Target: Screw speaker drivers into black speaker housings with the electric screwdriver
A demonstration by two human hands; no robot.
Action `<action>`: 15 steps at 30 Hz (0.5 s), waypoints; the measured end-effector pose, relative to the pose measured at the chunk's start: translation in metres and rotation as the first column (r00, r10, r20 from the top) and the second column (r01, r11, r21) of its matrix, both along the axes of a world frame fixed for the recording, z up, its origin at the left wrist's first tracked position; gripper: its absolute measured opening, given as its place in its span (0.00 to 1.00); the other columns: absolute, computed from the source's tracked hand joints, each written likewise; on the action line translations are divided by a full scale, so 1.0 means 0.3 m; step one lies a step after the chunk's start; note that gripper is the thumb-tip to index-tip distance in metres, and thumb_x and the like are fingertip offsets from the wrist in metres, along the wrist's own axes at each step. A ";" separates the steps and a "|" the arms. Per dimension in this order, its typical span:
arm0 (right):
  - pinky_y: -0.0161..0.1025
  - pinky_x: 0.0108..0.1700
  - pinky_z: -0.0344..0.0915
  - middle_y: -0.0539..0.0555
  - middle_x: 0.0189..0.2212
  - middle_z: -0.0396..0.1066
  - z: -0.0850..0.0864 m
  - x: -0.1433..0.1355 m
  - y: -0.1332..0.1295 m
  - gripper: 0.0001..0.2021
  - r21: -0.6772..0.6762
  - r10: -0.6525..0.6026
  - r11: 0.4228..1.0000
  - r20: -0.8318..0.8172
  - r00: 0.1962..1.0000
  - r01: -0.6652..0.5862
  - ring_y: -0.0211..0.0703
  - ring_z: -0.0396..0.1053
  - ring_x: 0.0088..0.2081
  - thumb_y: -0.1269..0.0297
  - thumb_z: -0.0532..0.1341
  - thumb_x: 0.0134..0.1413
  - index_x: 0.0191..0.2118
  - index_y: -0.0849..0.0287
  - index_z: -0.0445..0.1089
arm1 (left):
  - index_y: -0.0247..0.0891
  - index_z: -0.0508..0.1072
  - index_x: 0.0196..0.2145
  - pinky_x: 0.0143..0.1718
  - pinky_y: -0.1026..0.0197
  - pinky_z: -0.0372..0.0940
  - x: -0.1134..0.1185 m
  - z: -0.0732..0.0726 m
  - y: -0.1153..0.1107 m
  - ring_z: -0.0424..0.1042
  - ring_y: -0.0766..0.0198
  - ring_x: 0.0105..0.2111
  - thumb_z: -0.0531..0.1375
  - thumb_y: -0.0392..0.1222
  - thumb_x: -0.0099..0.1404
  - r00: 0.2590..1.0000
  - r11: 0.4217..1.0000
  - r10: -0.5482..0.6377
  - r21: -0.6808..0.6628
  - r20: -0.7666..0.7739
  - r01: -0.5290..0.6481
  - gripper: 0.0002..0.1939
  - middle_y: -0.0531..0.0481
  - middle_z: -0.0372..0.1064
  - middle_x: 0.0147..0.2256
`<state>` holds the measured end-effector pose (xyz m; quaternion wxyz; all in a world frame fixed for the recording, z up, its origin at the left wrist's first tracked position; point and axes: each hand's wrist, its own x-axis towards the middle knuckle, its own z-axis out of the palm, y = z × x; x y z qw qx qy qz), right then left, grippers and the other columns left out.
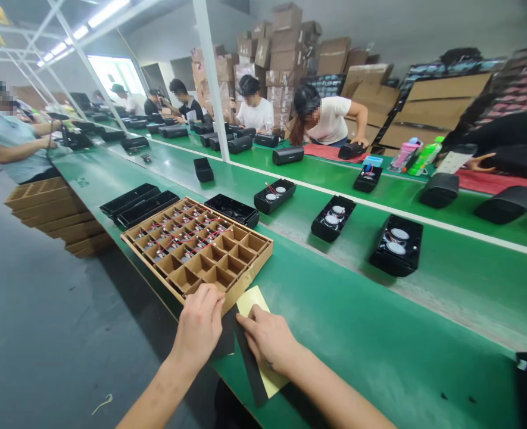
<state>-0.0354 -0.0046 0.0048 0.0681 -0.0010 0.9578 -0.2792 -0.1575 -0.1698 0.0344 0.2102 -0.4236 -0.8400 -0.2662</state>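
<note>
My left hand [199, 325] is closed, thumb and fingers pinched together beside the near corner of a divided cardboard tray [249, 277]. A dark flat piece [226, 336] shows just behind this hand; whether the fingers grip it is hidden. My right hand [270, 339] bends its fingers over a pale yellow sheet [253, 300] with a black strip [253, 372] along its left side, on the green bench. The index fingertip rests at the strip's upper end. Small parts with red and black wires [187, 229] fill the tray's far cells; several near cells are bare cardboard.
Black speaker housings with two round white-backed drivers [397, 241] stand along the green conveyor [468, 286]. Black open shells [231, 210] lie beyond the tray. Co-workers [323, 116] sit across the line. Stacked cardboard trays [62, 220] stand on the floor at left.
</note>
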 end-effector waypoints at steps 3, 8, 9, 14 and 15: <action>0.47 0.49 0.71 0.64 0.51 0.74 0.005 0.013 0.018 0.23 -0.127 -0.026 0.992 -0.047 0.999 0.019 0.56 0.76 0.47 0.67 0.56 0.69 0.66 0.56 0.74 | 0.41 0.74 0.37 0.38 0.56 0.70 0.035 -0.018 -0.011 0.76 0.60 0.34 0.52 0.36 0.78 0.999 1.000 0.016 -0.023 0.028 -0.015 0.13 0.49 0.75 0.36; 0.47 0.52 0.71 0.61 0.46 0.77 0.047 0.110 0.080 0.19 -0.439 -0.202 0.885 -0.067 0.977 0.153 0.52 0.76 0.47 0.62 0.51 0.74 0.57 0.58 0.77 | 0.39 0.77 0.43 0.46 0.56 0.75 -0.079 0.059 -0.056 0.79 0.62 0.41 0.58 0.43 0.79 0.990 0.985 0.089 -0.157 0.112 -0.071 0.09 0.49 0.78 0.42; 0.46 0.48 0.71 0.61 0.45 0.77 0.059 0.131 0.097 0.18 -0.485 -0.229 0.856 -0.045 0.972 0.179 0.51 0.76 0.44 0.58 0.52 0.75 0.54 0.58 0.77 | 0.37 0.77 0.47 0.49 0.53 0.76 -0.141 0.087 -0.067 0.79 0.60 0.45 0.60 0.45 0.79 0.982 0.976 0.139 -0.186 0.124 -0.115 0.09 0.48 0.78 0.46; 0.39 0.35 0.62 0.53 0.32 0.70 0.100 0.230 0.151 0.24 -0.896 -0.321 0.351 0.157 0.934 0.272 0.39 0.65 0.28 0.39 0.66 0.66 0.39 0.59 0.74 | 0.38 0.76 0.56 0.52 0.47 0.77 -0.482 0.166 -0.093 0.78 0.56 0.50 0.64 0.50 0.76 0.925 0.875 0.341 -0.417 0.170 -0.246 0.17 0.43 0.76 0.54; 0.38 0.35 0.61 0.52 0.32 0.69 0.103 0.249 0.151 0.24 -0.947 -0.337 0.181 0.194 0.921 0.266 0.37 0.63 0.28 0.39 0.70 0.62 0.37 0.59 0.74 | 0.39 0.76 0.56 0.52 0.47 0.77 -0.527 0.165 -0.089 0.78 0.56 0.50 0.64 0.50 0.76 0.923 0.858 0.340 -0.460 0.180 -0.226 0.17 0.43 0.76 0.55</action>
